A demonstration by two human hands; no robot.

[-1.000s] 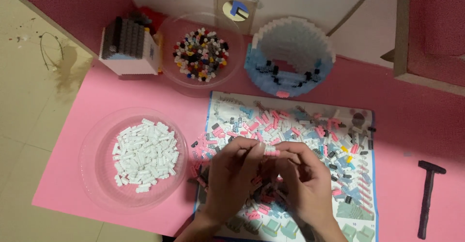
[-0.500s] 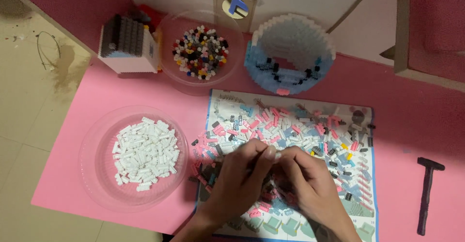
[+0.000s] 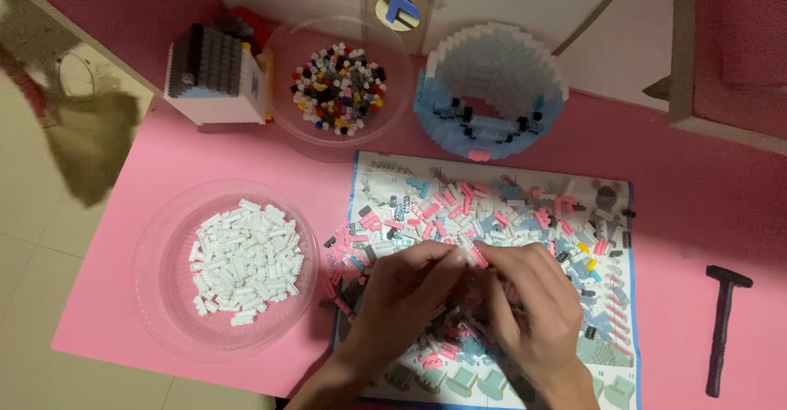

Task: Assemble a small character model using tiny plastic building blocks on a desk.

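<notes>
My left hand (image 3: 402,299) and my right hand (image 3: 533,303) meet fingertip to fingertip over an instruction sheet (image 3: 611,373) covered with several loose small bricks (image 3: 492,209) in pink, white, grey and pale blue. Between the fingertips of both hands sits a small white and pink brick piece (image 3: 471,254). The hands hide the bricks and the sheet beneath them.
A clear dish of white bricks (image 3: 244,262) stands left of the sheet. At the back are a clear bowl of mixed coloured bricks (image 3: 338,88), a small brick house (image 3: 215,75) and a round blue and white brick model (image 3: 490,94). A small black hammer (image 3: 721,328) lies at the right.
Both hands stay together over the sheet, fingers shifting slightly on the small piece. The view has drifted a little.
</notes>
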